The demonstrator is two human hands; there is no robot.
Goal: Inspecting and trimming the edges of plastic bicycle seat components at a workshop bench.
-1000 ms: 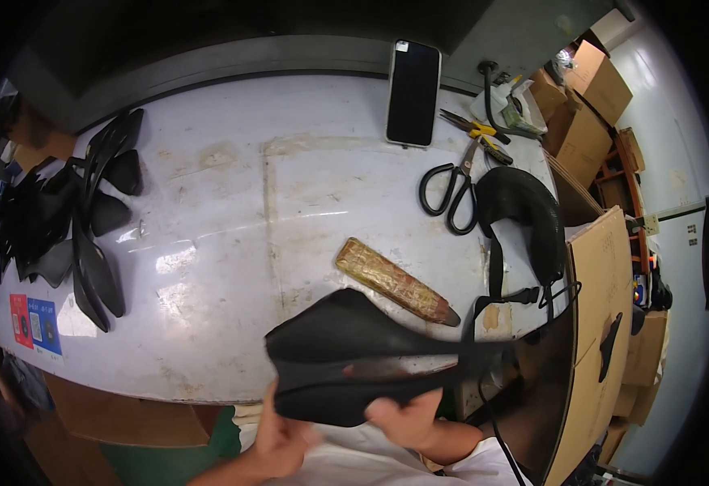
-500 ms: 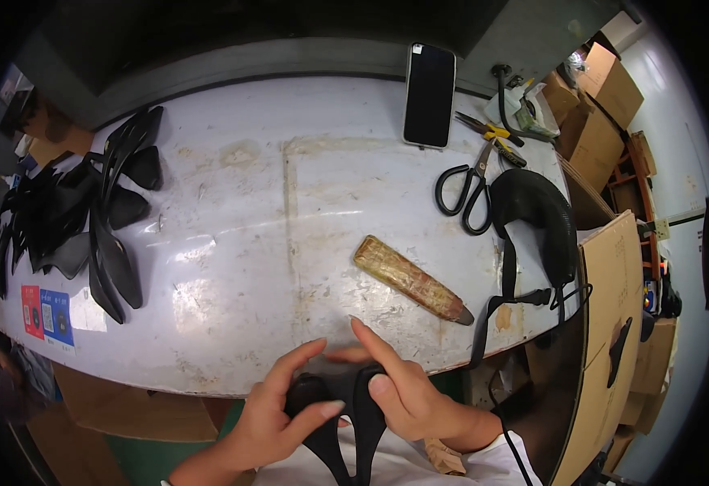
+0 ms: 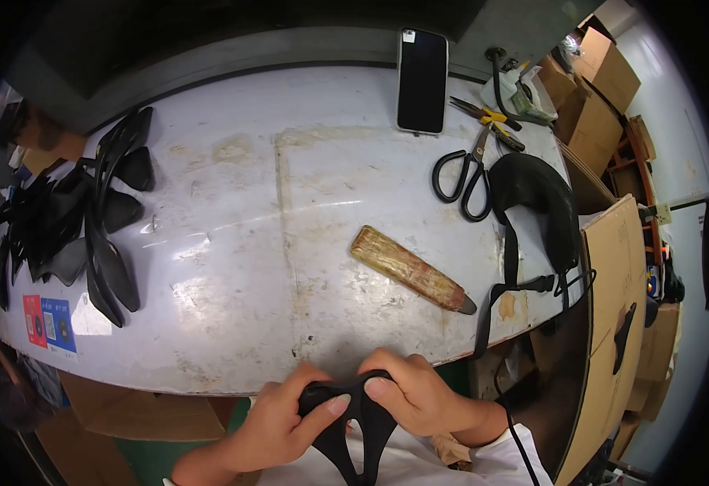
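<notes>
Near the front edge of the table, both hands grip a black, smooth forked piece (image 3: 377,433) with an opening through its middle; I cannot make out its kind. My left hand (image 3: 293,417) pinches its upper left part, thumb on the near face and fingers curled behind. On the upper right part, my right hand (image 3: 413,395) is closed the same way. The piece's lower end hangs over my lap. Just beyond the hands lies a tape-wrapped tool (image 3: 409,267) with a dark tip.
A pile of black curved pieces (image 3: 67,215) covers the table's left side. Toward the right are black-handled scissors (image 3: 468,174), yellow-handled pliers (image 3: 492,117), a phone (image 3: 422,81) and a black padded curved item (image 3: 545,206) with straps. Cardboard boxes (image 3: 613,259) stand beyond the right edge.
The fingers of both hands, raised and spread before, have folded down behind the black forked piece, and both hands now grip it. The view has shifted slightly.
</notes>
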